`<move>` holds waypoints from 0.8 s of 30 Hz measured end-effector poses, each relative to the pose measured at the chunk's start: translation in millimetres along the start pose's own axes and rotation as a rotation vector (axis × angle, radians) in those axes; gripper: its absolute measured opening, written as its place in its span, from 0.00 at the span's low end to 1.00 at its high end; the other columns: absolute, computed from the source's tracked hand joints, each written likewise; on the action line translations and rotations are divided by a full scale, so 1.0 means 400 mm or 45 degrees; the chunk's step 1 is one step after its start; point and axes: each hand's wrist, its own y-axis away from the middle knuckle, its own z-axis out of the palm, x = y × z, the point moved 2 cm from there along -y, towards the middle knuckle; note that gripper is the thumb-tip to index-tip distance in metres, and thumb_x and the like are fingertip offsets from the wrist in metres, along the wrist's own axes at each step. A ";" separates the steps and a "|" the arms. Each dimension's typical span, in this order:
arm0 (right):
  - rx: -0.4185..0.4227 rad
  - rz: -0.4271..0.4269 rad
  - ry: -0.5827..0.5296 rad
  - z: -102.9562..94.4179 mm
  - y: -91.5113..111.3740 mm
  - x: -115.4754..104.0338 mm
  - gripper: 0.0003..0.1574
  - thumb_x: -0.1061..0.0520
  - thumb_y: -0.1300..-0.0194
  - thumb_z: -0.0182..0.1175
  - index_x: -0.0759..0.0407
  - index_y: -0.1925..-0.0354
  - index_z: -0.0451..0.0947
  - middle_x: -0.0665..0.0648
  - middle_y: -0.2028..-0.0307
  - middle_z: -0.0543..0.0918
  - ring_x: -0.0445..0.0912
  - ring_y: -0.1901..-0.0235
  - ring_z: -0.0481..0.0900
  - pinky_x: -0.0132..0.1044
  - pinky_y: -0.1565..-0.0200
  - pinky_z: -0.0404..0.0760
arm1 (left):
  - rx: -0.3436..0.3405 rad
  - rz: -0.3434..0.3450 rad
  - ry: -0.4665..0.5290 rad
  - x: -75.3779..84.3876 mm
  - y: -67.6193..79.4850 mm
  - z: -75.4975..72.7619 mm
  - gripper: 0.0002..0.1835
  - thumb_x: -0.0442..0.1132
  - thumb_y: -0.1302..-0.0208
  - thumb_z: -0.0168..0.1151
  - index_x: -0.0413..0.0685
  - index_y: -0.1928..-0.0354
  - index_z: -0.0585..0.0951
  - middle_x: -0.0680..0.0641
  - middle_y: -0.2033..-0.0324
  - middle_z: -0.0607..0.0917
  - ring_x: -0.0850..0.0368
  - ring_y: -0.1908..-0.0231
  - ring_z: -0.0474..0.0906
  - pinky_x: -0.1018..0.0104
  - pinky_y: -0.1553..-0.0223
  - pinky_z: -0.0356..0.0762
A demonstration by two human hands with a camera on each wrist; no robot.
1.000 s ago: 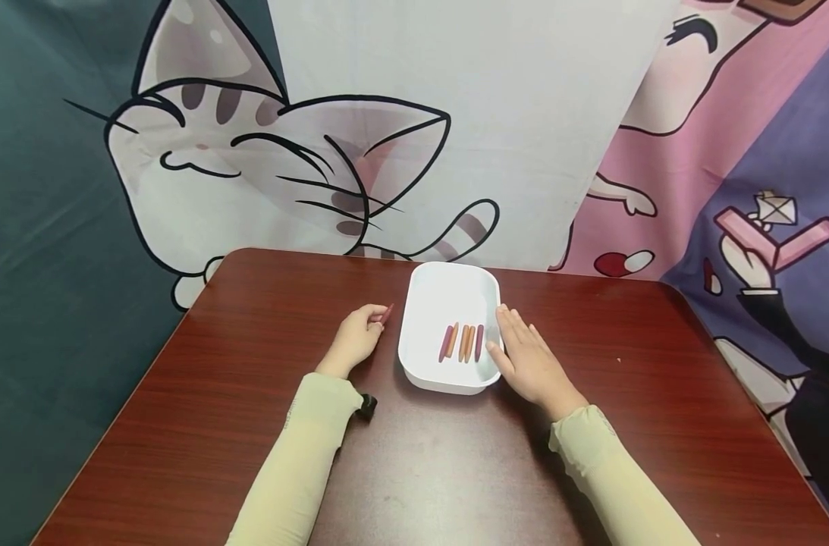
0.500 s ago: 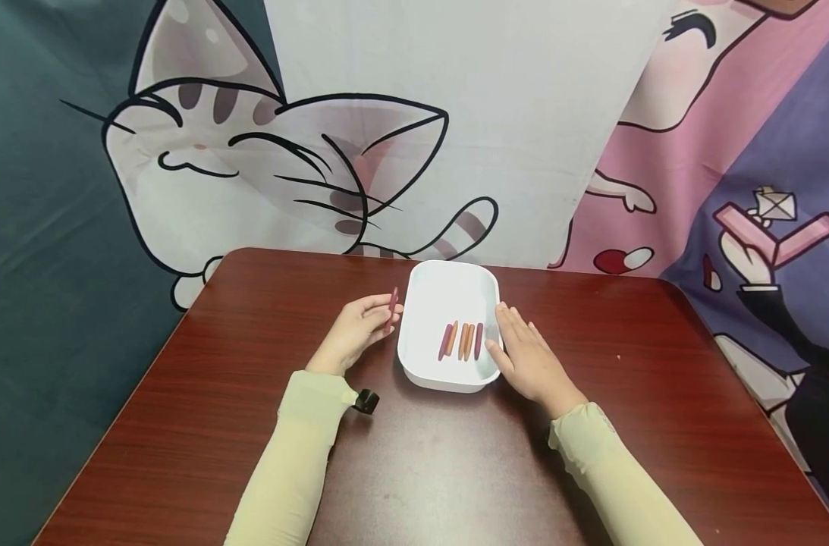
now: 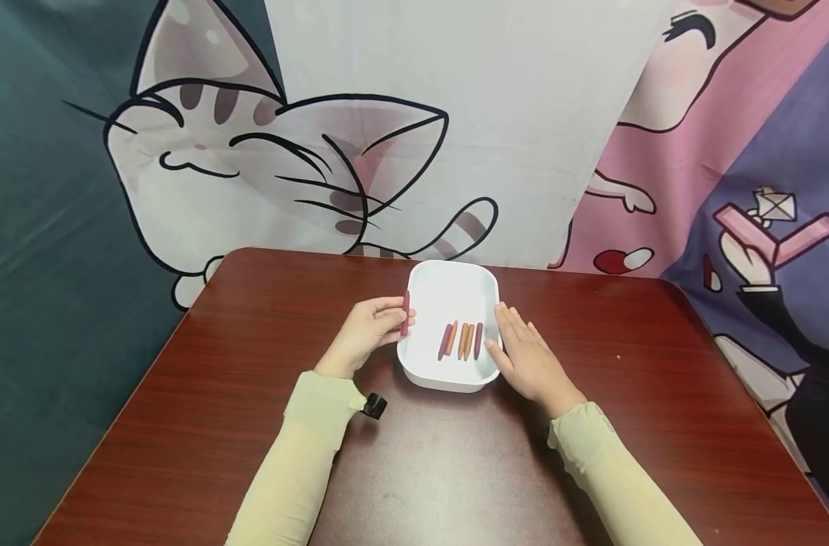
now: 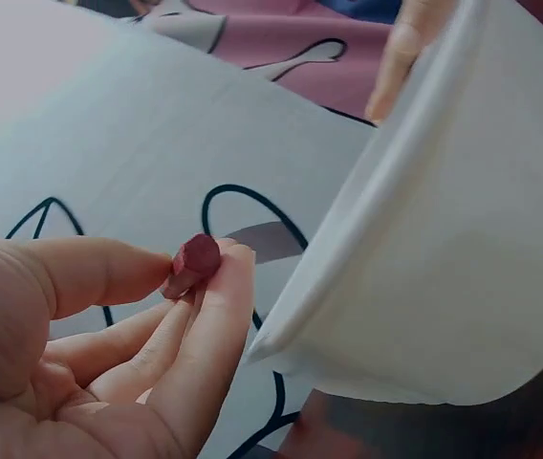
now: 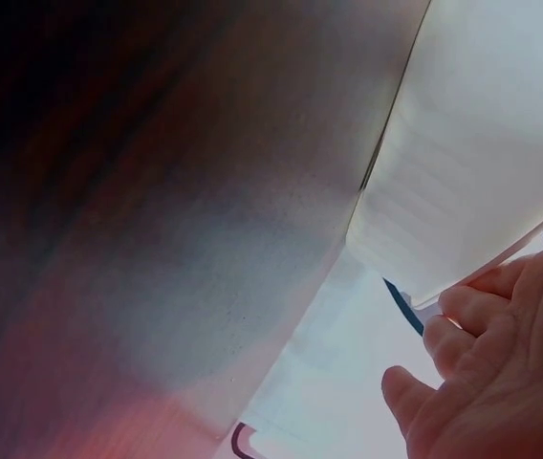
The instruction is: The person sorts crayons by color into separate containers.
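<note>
A white plastic tray [image 3: 448, 288] sits on the table, with several purple and orange-brown crayons [image 3: 465, 341] lying side by side in its near half. Between thumb and fingers, my left hand [image 3: 366, 330] pinches a dark red crayon [image 3: 405, 312] upright at the tray's left rim. Seen from the left wrist, the end of that crayon [image 4: 198, 256] faces the camera, apart from the tray wall [image 4: 444, 249]. My right hand [image 3: 532, 362] rests against the tray's right side with fingers straight; the right wrist view shows its fingers [image 5: 472, 311] along the rim.
The brown wooden table [image 3: 202, 425] extends around the tray, its far edge just behind it. A cloth with cartoon drawings [image 3: 537, 114] hangs behind the table. A small black device [image 3: 375, 406] is strapped at the left wrist.
My left hand has lifted the dark red crayon from beside the tray, turned it upright and moved it right to the tray's left rim. My right hand has stayed in place.
</note>
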 end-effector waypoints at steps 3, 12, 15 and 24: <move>-0.003 0.006 -0.003 0.000 0.001 0.002 0.46 0.40 0.21 0.45 0.63 0.20 0.44 0.61 0.20 0.48 0.59 0.22 0.45 0.60 0.26 0.47 | 0.011 0.004 -0.120 0.002 -0.009 0.018 0.21 0.31 0.28 0.58 0.31 0.36 0.75 0.35 0.50 0.86 0.54 0.54 0.85 0.60 0.50 0.83; -0.005 0.010 -0.017 -0.004 0.000 -0.005 0.46 0.41 0.22 0.47 0.63 0.20 0.44 0.61 0.20 0.48 0.58 0.22 0.45 0.61 0.26 0.47 | 0.027 0.012 -0.878 0.049 -0.043 0.077 0.20 0.33 0.31 0.61 0.34 0.40 0.80 0.45 0.65 0.88 0.58 0.65 0.84 0.63 0.57 0.85; 0.006 0.003 -0.011 -0.004 0.000 -0.005 0.46 0.40 0.21 0.46 0.63 0.20 0.45 0.61 0.20 0.49 0.59 0.22 0.46 0.61 0.26 0.48 | 0.019 0.028 -1.097 0.057 -0.051 0.102 0.18 0.33 0.33 0.60 0.34 0.43 0.82 0.46 0.71 0.84 0.58 0.70 0.81 0.64 0.62 0.83; 0.007 0.002 -0.010 -0.001 -0.001 -0.001 0.47 0.39 0.21 0.44 0.62 0.20 0.44 0.61 0.20 0.49 0.58 0.22 0.46 0.60 0.26 0.48 | -0.018 0.113 -1.508 0.036 -0.078 0.158 0.06 0.32 0.36 0.65 0.42 0.71 0.78 0.49 0.79 0.75 0.56 0.75 0.72 0.65 0.71 0.73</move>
